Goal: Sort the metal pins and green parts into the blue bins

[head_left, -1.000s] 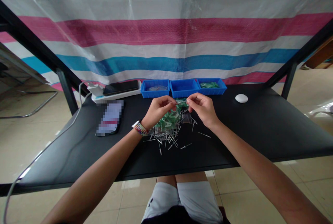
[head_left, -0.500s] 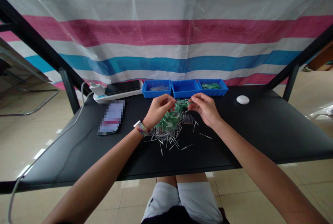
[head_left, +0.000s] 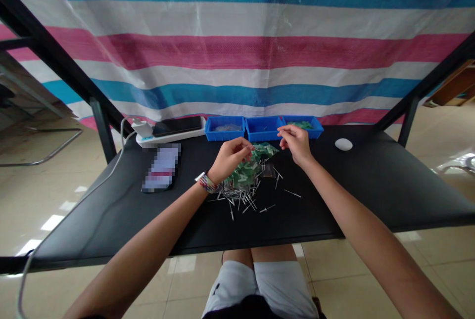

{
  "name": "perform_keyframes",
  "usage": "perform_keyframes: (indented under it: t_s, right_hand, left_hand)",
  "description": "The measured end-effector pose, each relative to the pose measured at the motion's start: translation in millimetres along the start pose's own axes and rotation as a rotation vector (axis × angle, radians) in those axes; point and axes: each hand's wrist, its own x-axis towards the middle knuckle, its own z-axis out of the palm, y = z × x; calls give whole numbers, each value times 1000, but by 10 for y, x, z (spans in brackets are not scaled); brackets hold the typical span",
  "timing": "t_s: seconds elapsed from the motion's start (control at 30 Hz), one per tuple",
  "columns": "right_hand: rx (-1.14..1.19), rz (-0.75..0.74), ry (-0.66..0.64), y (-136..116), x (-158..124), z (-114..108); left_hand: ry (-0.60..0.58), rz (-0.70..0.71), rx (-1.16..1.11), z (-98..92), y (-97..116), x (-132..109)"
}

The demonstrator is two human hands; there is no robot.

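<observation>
My left hand (head_left: 233, 157) is closed in a pinch, its fingertips at the edge of a small green plastic bag (head_left: 266, 149). Under and beside it lies a heap of green bags (head_left: 243, 173), with many silver pop rivets (head_left: 243, 196) spread at its near side. Just in front of the blue middle bin (head_left: 256, 137), my right hand (head_left: 296, 143) is raised with thumb and fingers pinched together. Anything between those fingers is too small to make out. A tiny light item (head_left: 264, 128) shows inside the middle bin.
The left bin (head_left: 224, 136) holds clear bags; the right bin (head_left: 315, 133) holds green ones. A power strip (head_left: 178, 133) with a dark phone on it and another phone (head_left: 161, 168) are at left. A white mouse (head_left: 343, 144) sits at right. Metal posts flank the table (head_left: 371, 200).
My right hand has moved away from my left hand, up and to the right toward the bins. A tiny item now shows in the middle bin. The view has shifted slightly.
</observation>
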Motion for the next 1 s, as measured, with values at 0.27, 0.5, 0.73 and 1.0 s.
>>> perform_keyframes:
  t_s: [0.27, 0.5, 0.73, 1.0]
  right_hand:
    - [-530, 42, -794, -298, -179, -331]
    - [-788, 80, -984, -334, -304, -342]
    - [-1043, -56, -758, -335, -306, -316]
    - [-510, -140, -712, -395, -404, -203]
  left_hand:
    - [17, -5, -6, -28, 43, 5]
    - [11, -8, 0, -24, 44, 10]
    - [3, -11, 11, -19, 49, -1]
    - [-72, 3, 60, 0, 51, -26]
